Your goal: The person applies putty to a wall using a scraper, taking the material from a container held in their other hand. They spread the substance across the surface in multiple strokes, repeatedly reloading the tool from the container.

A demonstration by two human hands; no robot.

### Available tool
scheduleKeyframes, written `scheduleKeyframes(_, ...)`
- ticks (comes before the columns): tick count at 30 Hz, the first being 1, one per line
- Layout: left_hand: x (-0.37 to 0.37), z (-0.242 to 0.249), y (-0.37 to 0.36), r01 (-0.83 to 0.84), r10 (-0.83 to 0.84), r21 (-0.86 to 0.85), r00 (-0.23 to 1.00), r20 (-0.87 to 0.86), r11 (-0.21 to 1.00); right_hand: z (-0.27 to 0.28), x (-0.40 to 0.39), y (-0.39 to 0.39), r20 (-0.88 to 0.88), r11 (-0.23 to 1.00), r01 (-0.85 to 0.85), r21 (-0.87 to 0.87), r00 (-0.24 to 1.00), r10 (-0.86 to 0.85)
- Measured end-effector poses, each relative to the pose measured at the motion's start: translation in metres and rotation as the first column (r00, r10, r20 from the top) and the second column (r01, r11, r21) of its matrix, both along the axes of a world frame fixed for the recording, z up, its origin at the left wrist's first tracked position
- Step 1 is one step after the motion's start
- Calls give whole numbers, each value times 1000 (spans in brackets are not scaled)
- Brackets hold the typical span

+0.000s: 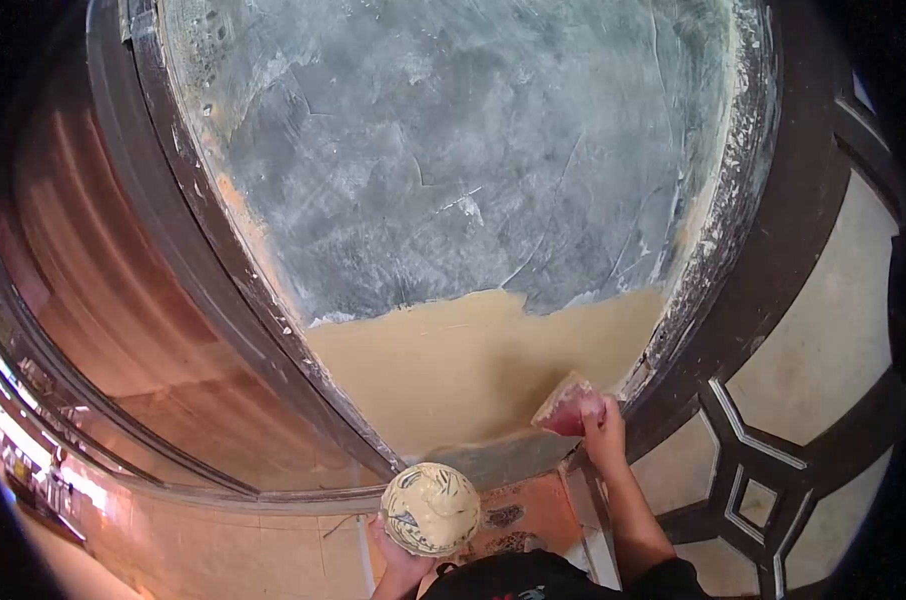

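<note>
My left hand [401, 562] is wrapped round the side of a round bowl [413, 547], low in the middle of the view. Thick cream-coloured putty [439, 500] fills the bowl, with dark streaks showing near the edges. In my right hand [605, 440] is a reddish putty scraper [569, 407] with putty along its edge. Its blade overlaps the lower right of a smooth cream coat [433, 365] on the wall panel. Above an uneven line, the rest of the panel is rough grey plaster [453, 170].
Dark frames with crusted putty border the panel on both sides. To the right stands a dark door [803, 400] with pale inset panels. A reddish-brown glazed surface [143, 300] is on the left. Tiled floor [243, 545] and a stained orange patch [533, 510] lie below.
</note>
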State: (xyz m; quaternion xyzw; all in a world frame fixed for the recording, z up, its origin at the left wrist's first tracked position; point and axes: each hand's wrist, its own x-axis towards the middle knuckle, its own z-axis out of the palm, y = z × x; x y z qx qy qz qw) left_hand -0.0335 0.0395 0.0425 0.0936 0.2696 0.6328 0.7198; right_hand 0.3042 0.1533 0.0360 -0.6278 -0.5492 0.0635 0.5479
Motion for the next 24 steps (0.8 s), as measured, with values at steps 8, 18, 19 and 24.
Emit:
scheduleKeyframes(8, 31, 21, 22, -68, 68, 0, 997, -26, 998, 32, -4, -19, -484, 912, -404, -66, 813, 325)
scheduleKeyframes(18, 58, 31, 14, -144, 141, -14, 981, -131, 989, 20, -4, -15, -638, 825, -565, -30, 646, 419)
scheduleKeyframes(19, 60, 29, 13, -159, 158, 5, 976, -151, 987, 18, -4, -14, -600, 810, -586, 11, 644, 475)
scheduleKeyframes(24, 74, 29, 3, -218, 218, 33, 938, -270, 976, 63, -20, -12, -255, 783, -607, 133, 743, 619)
